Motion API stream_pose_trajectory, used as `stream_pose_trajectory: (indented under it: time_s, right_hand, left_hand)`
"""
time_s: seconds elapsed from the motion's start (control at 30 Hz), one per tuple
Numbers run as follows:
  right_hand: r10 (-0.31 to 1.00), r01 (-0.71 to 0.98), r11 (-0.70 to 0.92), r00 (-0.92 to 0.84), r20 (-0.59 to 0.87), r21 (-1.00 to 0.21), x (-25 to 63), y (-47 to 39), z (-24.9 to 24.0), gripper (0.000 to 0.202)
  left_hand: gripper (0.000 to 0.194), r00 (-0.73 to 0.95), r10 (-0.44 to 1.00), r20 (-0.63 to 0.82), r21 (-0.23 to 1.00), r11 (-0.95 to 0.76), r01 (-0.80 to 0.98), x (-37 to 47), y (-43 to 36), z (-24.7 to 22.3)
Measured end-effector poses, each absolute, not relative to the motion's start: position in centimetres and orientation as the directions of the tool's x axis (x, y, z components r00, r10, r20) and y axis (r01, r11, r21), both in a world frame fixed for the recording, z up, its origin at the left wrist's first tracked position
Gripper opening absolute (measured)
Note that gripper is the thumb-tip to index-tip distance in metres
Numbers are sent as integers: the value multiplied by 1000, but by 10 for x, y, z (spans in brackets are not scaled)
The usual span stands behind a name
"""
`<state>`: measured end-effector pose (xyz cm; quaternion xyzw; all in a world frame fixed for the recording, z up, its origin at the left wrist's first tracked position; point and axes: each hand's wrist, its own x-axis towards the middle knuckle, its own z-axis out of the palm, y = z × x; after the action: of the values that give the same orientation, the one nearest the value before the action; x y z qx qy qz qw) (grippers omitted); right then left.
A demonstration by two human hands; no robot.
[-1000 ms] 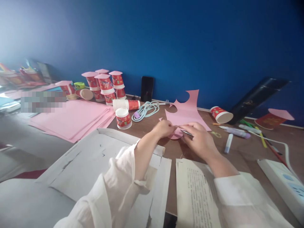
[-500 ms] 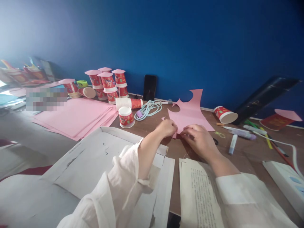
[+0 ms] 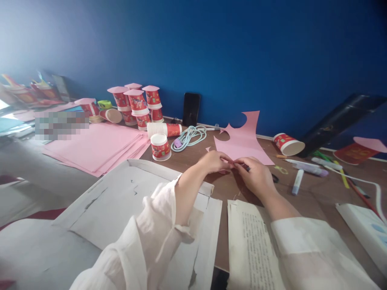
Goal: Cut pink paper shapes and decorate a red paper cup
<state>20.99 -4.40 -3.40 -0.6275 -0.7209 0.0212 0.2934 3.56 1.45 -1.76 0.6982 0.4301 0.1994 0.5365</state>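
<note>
My left hand (image 3: 214,162) and my right hand (image 3: 255,175) meet fingertip to fingertip above the brown desk. Both are pinched closed; what lies between the fingertips is too small and covered to name. Just beyond them a pink paper sheet (image 3: 244,141) with round bites cut from its edge leans up against the blue wall. Small pink scraps (image 3: 223,172) lie beneath my left hand. A dark spot shows between the fingers of my right hand, and I cannot tell what it is. A red paper cup (image 3: 160,147) stands upside down to the left of my hands.
Stacked red cups with pink paper tops (image 3: 138,102), a coiled cable (image 3: 189,138) and a phone (image 3: 191,109) stand or lie farther back. Pink sheets (image 3: 93,147) are piled left. A white board (image 3: 115,201), a printed booklet (image 3: 250,241), markers (image 3: 297,182) and a power strip (image 3: 359,229) lie nearer.
Both hands have lifted slightly off the pink sheet's lower edge. Their fingertips, which were a little apart, have come together.
</note>
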Motion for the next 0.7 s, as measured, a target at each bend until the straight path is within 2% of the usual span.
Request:
stream_pose_trajectory:
  time_s: [0.1, 0.23, 0.33, 0.43, 0.53, 0.7]
  right_hand:
    - [923, 883, 194, -17, 384, -427, 215, -46, -29, 24]
    - [891, 842, -45, 277, 359, -538, 241, -59, -13, 28]
    - [914, 798, -229, 373, 157, -558, 260, -71, -3, 31]
    - [966, 806, -215, 257, -1, -552, 266, -78, -2, 32]
    - [995, 848, -90, 102, -6, -522, 260, -80, -7, 39]
    - [998, 887, -53, 35, -48, -459, 252, -81, -6, 32]
  left_hand:
    - [27, 449, 876, -175, 829, -115, 547, 38, 11, -15]
    - [33, 354, 924, -147, 756, -126, 642, 39, 13, -14]
    - [27, 326, 938, -116, 713, -149, 685, 39, 16, -16]
    - [23, 332, 938, -99, 687, -177, 705, 39, 18, -19]
    - [25, 342, 937, -77, 681, -201, 704, 39, 18, -20]
    - [31, 350, 932, -90, 696, -192, 692, 39, 17, -20]
